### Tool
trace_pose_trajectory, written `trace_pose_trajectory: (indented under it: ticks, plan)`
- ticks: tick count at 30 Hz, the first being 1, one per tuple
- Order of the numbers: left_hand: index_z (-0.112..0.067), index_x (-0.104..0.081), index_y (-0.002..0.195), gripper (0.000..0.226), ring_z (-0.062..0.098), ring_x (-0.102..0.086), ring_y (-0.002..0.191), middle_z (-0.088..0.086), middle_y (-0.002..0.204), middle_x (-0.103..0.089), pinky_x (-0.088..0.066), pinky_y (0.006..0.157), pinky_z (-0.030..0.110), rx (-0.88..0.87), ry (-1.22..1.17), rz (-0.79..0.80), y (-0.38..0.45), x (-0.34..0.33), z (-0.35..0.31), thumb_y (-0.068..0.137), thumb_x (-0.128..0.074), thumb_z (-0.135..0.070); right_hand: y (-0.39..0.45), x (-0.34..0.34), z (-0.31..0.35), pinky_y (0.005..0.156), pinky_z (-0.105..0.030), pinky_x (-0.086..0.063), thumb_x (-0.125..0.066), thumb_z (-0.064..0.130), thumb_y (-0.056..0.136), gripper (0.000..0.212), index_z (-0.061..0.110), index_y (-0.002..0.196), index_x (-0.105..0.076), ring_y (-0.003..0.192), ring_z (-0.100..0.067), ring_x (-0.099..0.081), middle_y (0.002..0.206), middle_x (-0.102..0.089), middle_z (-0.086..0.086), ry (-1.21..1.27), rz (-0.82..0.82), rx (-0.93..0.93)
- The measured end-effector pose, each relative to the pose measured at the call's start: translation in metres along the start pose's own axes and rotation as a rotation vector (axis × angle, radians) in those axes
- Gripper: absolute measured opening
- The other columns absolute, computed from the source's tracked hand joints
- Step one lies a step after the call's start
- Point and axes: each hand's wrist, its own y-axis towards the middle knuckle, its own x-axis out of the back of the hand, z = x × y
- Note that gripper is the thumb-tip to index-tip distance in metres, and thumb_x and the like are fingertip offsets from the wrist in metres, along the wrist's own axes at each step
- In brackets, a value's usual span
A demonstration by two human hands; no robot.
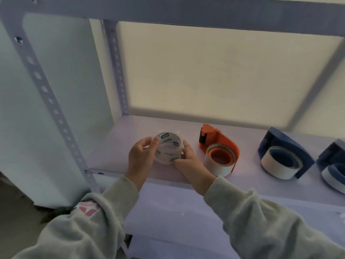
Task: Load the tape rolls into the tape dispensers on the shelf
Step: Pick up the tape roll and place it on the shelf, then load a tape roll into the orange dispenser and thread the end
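Observation:
A clear tape roll (168, 147) with small printed labels is held just above the shelf board (112, 152), tilted toward me. My left hand (140, 156) grips its left side and my right hand (188, 159) grips its right and lower edge. To the right lies an orange tape dispenser (218, 146) with a white roll seated on its hub. Further right a blue tape dispenser (285, 156) also carries a white roll, and a second blue dispenser (334, 171) with a roll is cut off by the frame's right edge.
A perforated metal upright (50, 101) stands at the left front of the shelf, another post (117, 71) at the back left. The upper shelf rail (186, 10) runs overhead. A lower shelf board (177, 217) lies beneath my wrists.

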Motion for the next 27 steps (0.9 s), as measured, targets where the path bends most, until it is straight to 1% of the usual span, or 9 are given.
trace_pose_trajectory:
  ticks: [2, 5, 8, 10, 12, 15, 17, 23, 27]
  plan:
    - [-0.028, -0.066, 0.084, 0.017, 0.022, -0.066, 0.089, -0.004, 0.090, -0.070, -0.055, 0.086, 0.045, 0.000, 0.054, -0.001, -0.002, -0.002, -0.001, 0.085, -0.061, -0.044, -0.001, 0.001, 0.001, 0.077, -0.022, -0.054, -0.052, -0.011, 0.081, 0.085, 0.025, 0.150, -0.019, 0.104, -0.012, -0.058, 0.125, -0.055, -0.001, 0.004, -0.002, -0.025]
    - [-0.017, -0.063, 0.113, 0.039, 0.018, -0.060, 0.100, 0.003, 0.114, -0.065, -0.052, 0.091, 0.038, -0.002, 0.193, -0.058, -0.005, -0.005, -0.009, 0.085, -0.061, -0.044, -0.016, 0.003, 0.010, 0.068, -0.013, -0.053, -0.051, -0.015, 0.081, 0.066, 0.027, 0.131, -0.040, 0.099, -0.011, -0.058, 0.111, -0.057, 0.003, 0.042, 0.020, 0.000]
    - [-0.019, -0.053, 0.124, 0.041, 0.011, -0.052, 0.107, -0.003, 0.124, -0.051, -0.047, 0.092, 0.030, -0.249, 0.159, -0.180, -0.023, -0.011, -0.028, 0.086, -0.063, -0.027, -0.043, 0.011, 0.009, 0.073, -0.013, -0.049, -0.055, -0.008, 0.084, 0.052, 0.025, 0.123, -0.046, 0.104, -0.011, -0.055, 0.112, -0.055, 0.006, 0.063, -0.081, 0.015]
    - [-0.022, -0.052, 0.122, 0.038, 0.009, -0.053, 0.108, -0.007, 0.121, -0.050, -0.048, 0.091, 0.024, -0.418, 0.117, -0.089, -0.043, -0.026, -0.044, 0.086, -0.063, -0.020, -0.062, 0.024, 0.000, 0.081, -0.023, -0.049, -0.059, -0.003, 0.083, 0.037, 0.018, 0.113, -0.053, 0.105, -0.020, -0.057, 0.111, -0.058, -0.004, 0.052, -0.215, 0.032]
    - [-0.025, -0.049, 0.124, 0.043, 0.006, -0.053, 0.110, -0.008, 0.123, -0.050, -0.048, 0.091, 0.022, -0.484, 0.132, 0.105, -0.059, -0.051, -0.051, 0.085, -0.066, -0.021, -0.076, 0.039, -0.008, 0.078, -0.029, -0.049, -0.060, -0.003, 0.082, 0.030, 0.018, 0.103, -0.055, 0.093, -0.021, -0.058, 0.102, -0.059, -0.009, 0.056, -0.327, 0.049]
    - [-0.028, -0.039, 0.134, 0.067, 0.009, -0.045, 0.122, -0.006, 0.135, -0.041, -0.042, 0.104, 0.031, -0.421, 0.191, 0.399, -0.070, -0.089, -0.044, 0.077, -0.074, -0.029, -0.086, 0.059, -0.014, 0.080, -0.034, -0.053, -0.061, -0.001, 0.083, 0.026, 0.019, 0.099, -0.056, 0.093, -0.022, -0.061, 0.101, -0.063, -0.007, -0.005, -0.444, 0.110]
    - [-0.026, -0.031, 0.141, 0.087, 0.014, -0.039, 0.128, -0.001, 0.141, -0.036, -0.038, 0.108, 0.036, -0.390, 0.297, 0.481, -0.073, -0.107, -0.033, 0.070, -0.081, -0.033, -0.087, 0.070, -0.019, 0.081, -0.030, -0.053, -0.058, -0.003, 0.082, 0.029, 0.020, 0.099, -0.055, 0.096, -0.020, -0.062, 0.104, -0.063, -0.006, -0.049, -0.480, 0.137]
    - [-0.024, -0.019, 0.148, 0.106, 0.019, -0.037, 0.134, 0.003, 0.146, -0.033, -0.036, 0.111, 0.036, -0.327, 0.379, 0.470, -0.074, -0.129, -0.020, 0.065, -0.084, -0.032, -0.086, 0.083, -0.033, 0.076, -0.016, -0.050, -0.054, -0.005, 0.082, 0.040, 0.027, 0.103, -0.050, 0.099, -0.009, -0.059, 0.112, -0.057, -0.002, -0.130, -0.453, 0.113]
    - [-0.025, -0.034, 0.139, 0.100, 0.016, -0.051, 0.121, -0.002, 0.133, -0.051, -0.045, 0.101, 0.029, -0.323, 0.379, 0.417, -0.069, -0.132, -0.018, 0.057, -0.086, -0.044, -0.086, 0.089, -0.034, 0.073, -0.012, -0.048, -0.051, -0.007, 0.084, 0.044, 0.030, 0.109, -0.045, 0.101, -0.006, -0.057, 0.115, -0.055, 0.002, -0.101, -0.449, 0.104]
